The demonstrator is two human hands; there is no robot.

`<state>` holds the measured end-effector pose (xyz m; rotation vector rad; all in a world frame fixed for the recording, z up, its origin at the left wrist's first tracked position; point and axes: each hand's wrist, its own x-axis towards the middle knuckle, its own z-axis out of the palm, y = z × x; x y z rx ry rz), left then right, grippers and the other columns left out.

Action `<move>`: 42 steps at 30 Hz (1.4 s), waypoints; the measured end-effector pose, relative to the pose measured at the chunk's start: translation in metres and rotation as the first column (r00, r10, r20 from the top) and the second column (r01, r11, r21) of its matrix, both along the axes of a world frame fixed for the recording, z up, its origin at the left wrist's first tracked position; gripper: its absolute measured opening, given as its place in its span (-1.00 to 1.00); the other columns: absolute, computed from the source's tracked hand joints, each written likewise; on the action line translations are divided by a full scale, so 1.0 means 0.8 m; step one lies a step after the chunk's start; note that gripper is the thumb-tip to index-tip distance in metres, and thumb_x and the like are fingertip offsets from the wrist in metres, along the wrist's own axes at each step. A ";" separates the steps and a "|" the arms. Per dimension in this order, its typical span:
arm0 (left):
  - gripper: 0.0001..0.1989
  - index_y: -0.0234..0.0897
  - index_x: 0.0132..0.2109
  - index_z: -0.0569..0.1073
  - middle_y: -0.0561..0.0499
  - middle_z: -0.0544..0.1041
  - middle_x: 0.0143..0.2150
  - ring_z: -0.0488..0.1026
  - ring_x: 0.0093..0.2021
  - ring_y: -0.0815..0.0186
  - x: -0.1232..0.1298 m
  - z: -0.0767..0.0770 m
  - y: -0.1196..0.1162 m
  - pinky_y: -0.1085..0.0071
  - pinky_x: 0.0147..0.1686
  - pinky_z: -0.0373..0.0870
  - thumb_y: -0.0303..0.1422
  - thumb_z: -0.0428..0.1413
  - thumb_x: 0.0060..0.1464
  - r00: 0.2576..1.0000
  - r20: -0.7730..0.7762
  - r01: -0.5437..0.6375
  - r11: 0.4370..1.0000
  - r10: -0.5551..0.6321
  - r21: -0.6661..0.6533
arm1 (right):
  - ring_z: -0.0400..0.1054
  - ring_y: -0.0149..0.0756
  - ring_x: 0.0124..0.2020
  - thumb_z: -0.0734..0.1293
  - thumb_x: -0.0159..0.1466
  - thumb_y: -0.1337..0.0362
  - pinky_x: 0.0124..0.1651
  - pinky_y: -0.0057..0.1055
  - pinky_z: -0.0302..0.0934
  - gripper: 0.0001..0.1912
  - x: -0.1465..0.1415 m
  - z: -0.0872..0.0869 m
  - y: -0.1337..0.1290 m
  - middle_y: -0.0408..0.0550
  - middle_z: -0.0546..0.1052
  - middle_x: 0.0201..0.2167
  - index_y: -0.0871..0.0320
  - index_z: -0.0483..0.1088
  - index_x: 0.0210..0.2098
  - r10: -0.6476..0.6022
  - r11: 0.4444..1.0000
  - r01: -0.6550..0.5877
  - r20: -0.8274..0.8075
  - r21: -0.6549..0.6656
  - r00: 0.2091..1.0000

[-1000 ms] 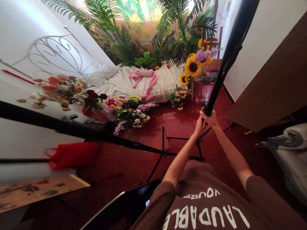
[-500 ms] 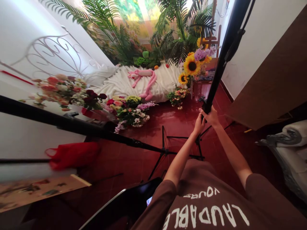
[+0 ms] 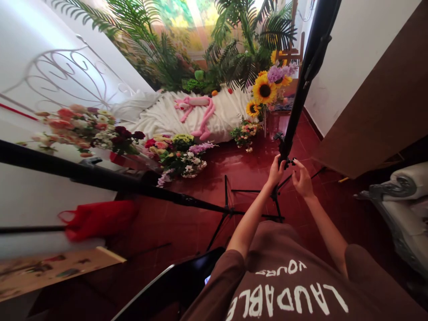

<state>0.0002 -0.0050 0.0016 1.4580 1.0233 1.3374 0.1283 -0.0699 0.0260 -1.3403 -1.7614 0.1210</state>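
Note:
A black light stand [image 3: 296, 107] rises from in front of me toward the upper right. My left hand [image 3: 275, 173] is wrapped round its pole, low down, just under a black locking clamp [image 3: 279, 136]. On the right side of the pole is a second clamp with a small black knob [image 3: 291, 162]. Beside that knob is my right hand [image 3: 303, 182], fingers apart and thumb separate, index fingertip at the knob; whether it touches is hard to tell. Below both hands spread the stand's legs [image 3: 277, 200].
Another black stand [image 3: 127, 182] slants across the left, its tripod legs on the red floor [image 3: 234, 160]. Flower bunches [image 3: 183, 156] edge a white-draped bed [image 3: 150, 117] holding a pink plush toy [image 3: 200, 104]. A brown board [image 3: 364, 116] leans at right, near plastic-wrapped rolls [image 3: 408, 191].
My right hand has come off the pole, moving down and right to the knob, and its fingers have parted. My left hand still grips the pole. The view has shifted slightly.

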 end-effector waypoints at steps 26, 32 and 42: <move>-0.56 -0.29 0.10 0.30 -0.08 0.52 -0.19 0.46 -0.29 0.37 0.003 0.000 -0.002 0.43 -0.22 0.38 -0.08 -0.02 0.21 1.000 -0.018 -0.024 0.999 0.024 -0.023 | 0.46 -0.27 -0.22 0.12 0.38 0.01 -0.14 -0.32 0.32 -0.58 0.004 -0.009 0.052 0.01 0.55 -0.13 0.06 0.29 0.10 -0.129 0.991 0.116 -0.216 -0.073 0.968; -0.55 -0.29 0.08 0.32 -0.08 0.51 -0.19 0.45 -0.24 0.36 0.003 -0.001 -0.002 0.43 -0.17 0.37 -0.07 -0.02 0.21 0.998 -0.026 -0.050 0.999 0.050 0.005 | 0.39 -0.29 -0.43 0.05 0.37 -0.09 -0.29 -0.38 0.22 -0.52 0.005 -0.017 0.060 0.02 0.55 -0.33 0.13 0.38 -0.23 -0.225 0.974 0.219 -0.121 -0.059 0.967; -0.53 -0.29 0.09 0.30 -0.11 0.50 -0.15 0.44 -0.19 0.32 0.006 -0.011 0.002 0.39 -0.11 0.34 -0.04 -0.07 0.22 0.996 -0.056 -0.064 0.997 0.066 0.033 | 0.39 -0.26 -0.46 -0.10 0.42 -0.01 -0.37 -0.43 0.05 -0.42 -0.008 0.016 0.076 0.00 0.51 -0.49 0.17 0.40 -0.30 -0.384 0.853 0.375 0.052 -0.364 0.922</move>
